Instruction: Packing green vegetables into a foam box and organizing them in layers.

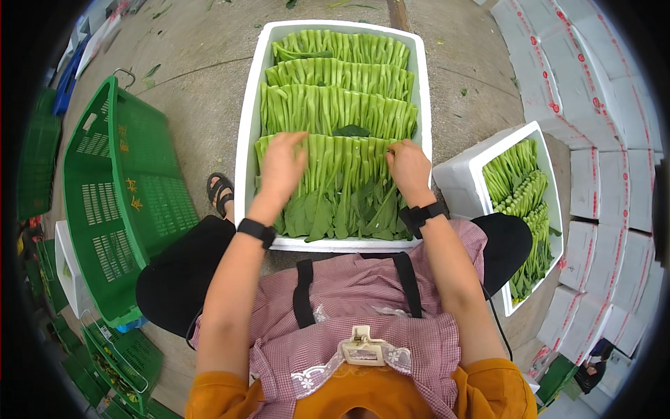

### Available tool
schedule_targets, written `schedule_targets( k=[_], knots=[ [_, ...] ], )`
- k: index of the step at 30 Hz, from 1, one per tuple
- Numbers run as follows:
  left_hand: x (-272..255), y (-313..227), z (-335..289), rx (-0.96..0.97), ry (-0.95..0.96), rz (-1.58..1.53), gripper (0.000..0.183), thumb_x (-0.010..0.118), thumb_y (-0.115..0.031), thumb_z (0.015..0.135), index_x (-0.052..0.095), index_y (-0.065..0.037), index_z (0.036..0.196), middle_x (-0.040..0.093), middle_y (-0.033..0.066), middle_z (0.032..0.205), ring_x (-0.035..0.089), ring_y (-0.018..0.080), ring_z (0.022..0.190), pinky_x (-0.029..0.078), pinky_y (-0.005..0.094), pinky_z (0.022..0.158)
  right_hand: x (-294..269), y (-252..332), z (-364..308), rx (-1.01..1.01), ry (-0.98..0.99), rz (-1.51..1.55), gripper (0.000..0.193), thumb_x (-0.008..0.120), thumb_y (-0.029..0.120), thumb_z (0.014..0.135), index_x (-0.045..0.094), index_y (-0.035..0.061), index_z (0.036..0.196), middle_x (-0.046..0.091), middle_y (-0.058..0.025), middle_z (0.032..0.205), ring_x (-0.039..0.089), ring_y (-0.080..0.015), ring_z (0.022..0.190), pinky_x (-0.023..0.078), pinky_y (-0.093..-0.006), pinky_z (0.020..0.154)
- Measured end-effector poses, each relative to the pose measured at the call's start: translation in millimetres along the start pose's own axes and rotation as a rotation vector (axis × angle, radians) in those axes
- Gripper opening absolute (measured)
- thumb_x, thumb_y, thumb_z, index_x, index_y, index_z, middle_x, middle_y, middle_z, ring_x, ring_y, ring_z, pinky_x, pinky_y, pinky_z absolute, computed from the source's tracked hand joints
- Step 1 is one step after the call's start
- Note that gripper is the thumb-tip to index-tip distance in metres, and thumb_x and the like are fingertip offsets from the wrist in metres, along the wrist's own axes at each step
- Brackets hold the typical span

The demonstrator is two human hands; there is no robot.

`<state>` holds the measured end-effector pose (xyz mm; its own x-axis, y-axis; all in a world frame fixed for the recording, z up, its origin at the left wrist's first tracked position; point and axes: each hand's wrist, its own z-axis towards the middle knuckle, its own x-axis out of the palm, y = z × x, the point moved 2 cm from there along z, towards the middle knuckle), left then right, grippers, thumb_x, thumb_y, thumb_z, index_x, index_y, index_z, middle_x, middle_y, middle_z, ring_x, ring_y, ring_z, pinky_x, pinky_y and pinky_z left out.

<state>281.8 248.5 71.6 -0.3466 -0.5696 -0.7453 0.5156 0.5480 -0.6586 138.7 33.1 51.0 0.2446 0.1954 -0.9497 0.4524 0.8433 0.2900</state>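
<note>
A white foam box (246,140) stands before me, packed with upright rows of choy sum (335,105), cut stem ends up. In the nearest row (342,167) the leaves fold down toward me. My left hand (283,166) lies over the left end of this row, its fingers bent over the stem tops. At the right end, my right hand (410,167) has its curled fingers against the outer stems, thumb and forefinger close together. Fingertips of both hands are partly hidden. A loose dark leaf (351,130) lies between the two nearest rows. Each wrist wears a black band.
A large green plastic crate (118,181) stands on the left, with further green crates (125,359) behind it. To the right, a smaller foam box (460,164) of greens sits tilted. White boxes (593,181) are stacked along the right. Leaf scraps lie on the concrete floor (202,42).
</note>
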Motion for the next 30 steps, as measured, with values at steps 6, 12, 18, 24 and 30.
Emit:
schedule_targets(
  k=[6,12,18,24,30],
  knots=[
    [62,-35,-4,0.26,-0.076,0.014,0.03,0.068,-0.008,0.073,0.062,-0.009,0.103,0.057,0.0077,0.101,0.052,0.0276,0.097,0.045,0.0372,0.081,11,9,-5,0.019,-0.111,0.003,0.009,0.068,0.015,0.071,0.063,0.0072,0.073,0.057,-0.0065,0.079,0.058,-0.0273,0.078,0.049,-0.038,0.063],
    [84,-44,3,0.189,-0.215,0.113,0.027,0.075,-0.016,0.066,0.063,-0.015,0.091,0.055,0.0008,0.094,0.05,0.0229,0.091,0.039,0.0362,0.075,8,-1,-2,-0.062,-0.064,0.04,0.008,0.065,0.015,0.074,0.063,0.0083,0.078,0.059,-0.0086,0.077,0.06,-0.0278,0.072,0.048,-0.0372,0.062],
    [83,-32,3,0.342,-0.344,0.244,0.014,0.071,-0.014,0.068,0.063,-0.015,0.079,0.058,-0.0048,0.081,0.053,0.0187,0.082,0.039,0.0339,0.072,-97,-29,40,0.155,0.297,1.044,0.021,0.059,0.027,0.087,0.063,0.009,0.096,0.066,-0.0036,0.086,0.063,-0.02,0.075,0.051,-0.0328,0.073],
    [65,-38,35,0.061,-0.177,0.223,0.025,0.061,-0.032,0.081,0.063,-0.008,0.072,0.063,0.008,0.071,0.06,0.0274,0.068,0.045,0.039,0.06,-89,-114,36,-0.002,-0.063,-0.603,0.02,0.055,0.02,0.082,0.068,0.0061,0.077,0.066,-0.015,0.079,0.064,-0.035,0.074,0.049,-0.0482,0.069],
    [-96,85,25,-0.347,-0.961,0.153,0.031,0.057,-0.009,0.081,0.049,0.008,0.106,0.057,0.0228,0.101,0.06,0.0308,0.084,0.048,0.0401,0.075,-45,-3,-82,-0.223,0.318,0.192,0.011,0.058,0.011,0.078,0.063,0.0093,0.088,0.061,-0.0106,0.094,0.061,-0.031,0.083,0.05,-0.0407,0.07]
  ],
)
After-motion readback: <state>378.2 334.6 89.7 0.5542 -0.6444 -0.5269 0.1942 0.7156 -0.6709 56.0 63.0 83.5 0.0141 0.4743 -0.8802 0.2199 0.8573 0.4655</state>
